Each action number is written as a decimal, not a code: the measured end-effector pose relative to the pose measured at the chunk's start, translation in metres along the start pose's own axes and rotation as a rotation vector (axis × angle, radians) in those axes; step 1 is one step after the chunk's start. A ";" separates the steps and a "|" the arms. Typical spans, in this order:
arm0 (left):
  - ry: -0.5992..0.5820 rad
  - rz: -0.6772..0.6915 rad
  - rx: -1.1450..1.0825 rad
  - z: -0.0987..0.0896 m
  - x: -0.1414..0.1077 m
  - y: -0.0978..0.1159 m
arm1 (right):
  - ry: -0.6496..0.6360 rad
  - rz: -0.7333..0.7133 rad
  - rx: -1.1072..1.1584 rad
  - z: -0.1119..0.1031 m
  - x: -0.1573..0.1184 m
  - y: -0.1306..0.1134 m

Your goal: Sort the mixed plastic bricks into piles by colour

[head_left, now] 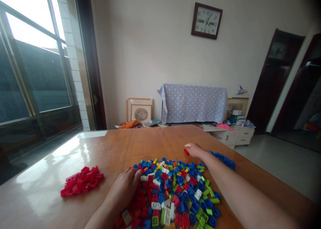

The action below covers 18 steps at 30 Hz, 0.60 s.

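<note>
A big mixed pile of toy building bricks [173, 189] in red, blue, green, white and yellow lies in front of me on the wooden table. At its left edge rests my left hand [124, 186], back up, fingers stretched forward against the bricks; nothing shows in its grasp. Beyond the pile's far right side, my right hand [195, 150] pinches a red brick [186, 152] just above the table. Left of my left hand sits a separate heap of red bricks [82, 181]. A heap of blue bricks [223, 159] lies at the right, partly hidden behind my right forearm.
The brown table [150, 140] has its far edge before a low white cabinet [234, 135]. A polka-dot cloth [194, 103] covers something on it. Framed pictures [139, 111] lean on the wall under a square clock [207, 20]. A large window [35, 62] stands left.
</note>
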<state>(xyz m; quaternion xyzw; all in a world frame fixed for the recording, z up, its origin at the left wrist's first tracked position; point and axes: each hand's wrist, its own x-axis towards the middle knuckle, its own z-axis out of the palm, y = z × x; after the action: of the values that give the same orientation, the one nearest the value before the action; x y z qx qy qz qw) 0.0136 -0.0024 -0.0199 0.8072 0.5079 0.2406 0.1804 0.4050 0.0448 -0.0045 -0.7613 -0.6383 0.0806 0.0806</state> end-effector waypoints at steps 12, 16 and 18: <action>-0.006 -0.054 -0.011 0.001 -0.001 -0.007 | 0.101 -0.143 0.141 -0.001 -0.037 -0.034; 0.015 -0.068 -0.032 -0.001 -0.002 -0.005 | 0.058 -0.281 0.200 -0.001 -0.056 -0.069; 0.022 -0.088 -0.036 -0.003 -0.003 -0.003 | 0.006 -0.422 0.263 -0.002 -0.072 -0.088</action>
<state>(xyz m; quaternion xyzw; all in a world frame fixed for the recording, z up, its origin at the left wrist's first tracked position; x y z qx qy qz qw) 0.0082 -0.0039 -0.0193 0.7779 0.5407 0.2503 0.1997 0.3086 -0.0108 0.0188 -0.5943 -0.7670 0.1420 0.1959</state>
